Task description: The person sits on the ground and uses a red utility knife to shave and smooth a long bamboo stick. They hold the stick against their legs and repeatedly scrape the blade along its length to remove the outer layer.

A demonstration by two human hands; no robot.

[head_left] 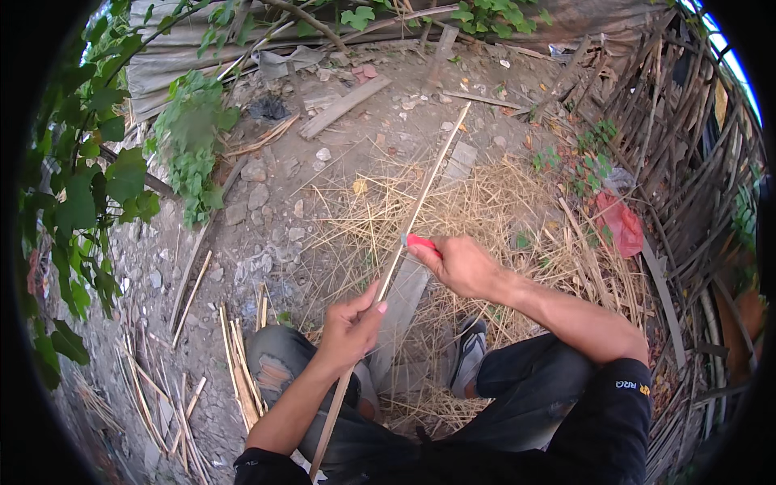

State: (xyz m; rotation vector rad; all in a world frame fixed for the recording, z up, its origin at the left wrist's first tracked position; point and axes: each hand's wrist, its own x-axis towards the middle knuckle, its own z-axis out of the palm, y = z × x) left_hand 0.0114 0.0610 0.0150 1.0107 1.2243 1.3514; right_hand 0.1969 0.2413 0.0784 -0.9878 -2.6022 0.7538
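A long, thin strip of pale wood or bamboo (435,170) slants from my lap up toward the far middle. My left hand (352,330) grips it low down, between my knees. Farther up, my right hand (462,265) is closed around the red handle of a small tool, likely a knife (420,242); its short grey end touches the strip's side, and most of its blade is hidden. Beneath the strip a grey wooden board (402,311) lies on the ground between my feet.
Straw-like shavings (501,202) cover the ground ahead. Split sticks (240,368) lean by my left knee, and more sticks (174,416) lie to the left. A loose plank (345,107) lies farther off. On the right are a red plastic scrap (619,225) and a stick fence (679,153).
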